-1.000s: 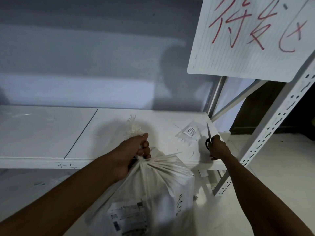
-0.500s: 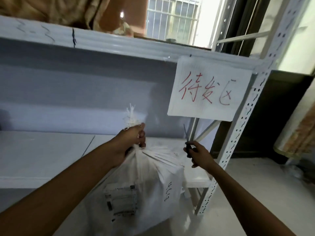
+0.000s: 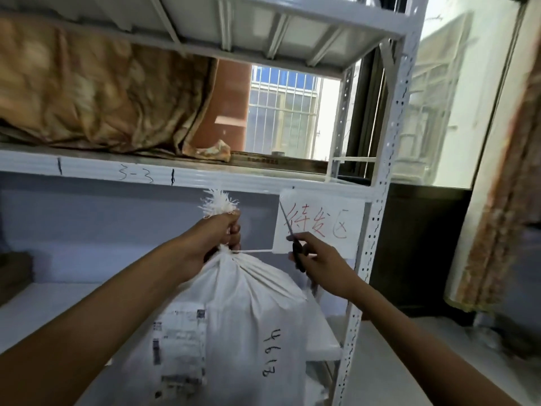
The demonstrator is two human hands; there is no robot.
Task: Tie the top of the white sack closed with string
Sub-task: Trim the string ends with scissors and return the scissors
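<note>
One white sack [image 3: 243, 326], one pair of scissors [image 3: 294, 240], one string [image 3: 253, 251], two hands. The sack stands in front of the white shelf rack [image 3: 377, 230], its gathered neck just below the shelf edge marked 3-3. Left hand [image 3: 216, 235] is clenched tight around the neck, frayed top poking out above the fist. Right hand [image 3: 317, 256], beside the sack's neck, grips the scissors' dark handles, blades pointing up over the paper sign [image 3: 322, 224]. The string runs taut from the neck toward that hand.
</note>
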